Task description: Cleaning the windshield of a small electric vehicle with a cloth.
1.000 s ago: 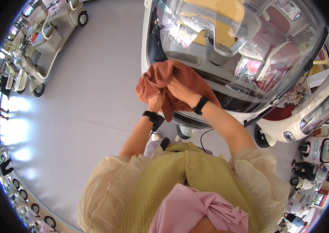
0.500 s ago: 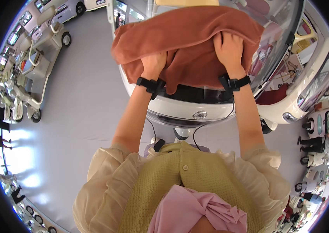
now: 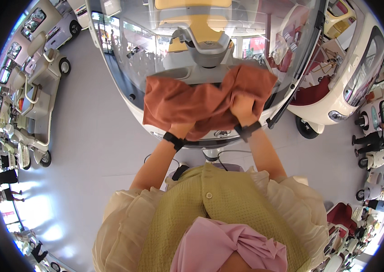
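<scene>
Head view: both forearms reach forward and lean inward, a black band (image 3: 174, 141) on the left wrist and another on the right. The right hand (image 3: 243, 109), set a little farther forward than the left, is curled tightly into a rust-coloured cloth (image 3: 178, 100). The left hand (image 3: 182, 130) has its fingers hidden under the cloth, so I cannot tell whether it is closed. The cloth bunches between the hands and spreads just beyond both, before a white car (image 3: 133, 109). Beyond the hands are its windshield (image 3: 144, 54) and grey dashboard (image 3: 174, 74). Well right of the right hand stands a cream vehicle (image 3: 322, 116); far left of the left hand, a beige cart (image 3: 50, 104).
</scene>
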### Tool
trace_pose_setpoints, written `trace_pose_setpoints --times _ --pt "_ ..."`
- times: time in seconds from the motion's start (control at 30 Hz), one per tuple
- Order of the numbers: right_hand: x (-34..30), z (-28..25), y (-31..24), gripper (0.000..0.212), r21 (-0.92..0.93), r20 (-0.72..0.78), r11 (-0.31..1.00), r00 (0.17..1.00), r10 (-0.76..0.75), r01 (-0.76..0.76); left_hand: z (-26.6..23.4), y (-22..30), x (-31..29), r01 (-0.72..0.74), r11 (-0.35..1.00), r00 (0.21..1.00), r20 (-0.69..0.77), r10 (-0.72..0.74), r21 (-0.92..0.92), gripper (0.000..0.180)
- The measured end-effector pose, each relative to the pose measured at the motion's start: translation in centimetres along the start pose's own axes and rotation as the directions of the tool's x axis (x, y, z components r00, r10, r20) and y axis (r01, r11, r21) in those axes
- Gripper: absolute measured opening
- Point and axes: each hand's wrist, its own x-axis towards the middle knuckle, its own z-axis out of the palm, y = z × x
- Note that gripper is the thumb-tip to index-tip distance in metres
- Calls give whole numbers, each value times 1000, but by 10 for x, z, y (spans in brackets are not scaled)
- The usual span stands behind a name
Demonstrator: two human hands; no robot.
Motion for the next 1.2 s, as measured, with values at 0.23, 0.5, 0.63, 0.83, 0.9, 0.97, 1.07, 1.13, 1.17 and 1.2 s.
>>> trace_pose_setpoints --times 0.23,0.5,0.63,0.83,0.9,0.97,1.07,1.13,1.17,1.2 --pt "-117 1 25 55 -216 297 949 911 287 -228 -8 20 -20 -78 996 987 134 83 -39 38" --pt "49 -44 96 49 206 -242 886 856 458 -416 -14 61 149 -167 984 975 -160 156 -57 36" --pt "101 -47 131 60 316 -263 807 771 580 -499 -1 81 191 -181 983 943 -289 163 -35 36" --pt "74 -41 125 62 231 -209 807 783 586 -543 16 76 168 -209 977 959 -205 197 -36 35" --pt "58 -42 112 62 253 -215 802 776 592 -542 21 76 150 -221 975 965 -157 212 -38 34" --pt "51 -42 100 58 -437 -195 668 788 583 -602 25 78 132 -230 972 969 -106 224 -49 34" --pt "34 -48 82 38 -557 -207 611 806 554 -563 27 81 117 -242 968 970 -49 239 -63 33" --pt "20 -50 75 22 -485 -221 668 818 532 -565 24 83 115 -254 965 967 -33 253 -67 33" --pt "14 -48 78 19 -465 -221 700 837 501 -542 21 84 116 -258 963 966 -27 257 -71 33" --pt "8 -46 81 17 -446 -221 731 855 469 -516 18 85 120 -266 961 964 -20 265 -71 33"
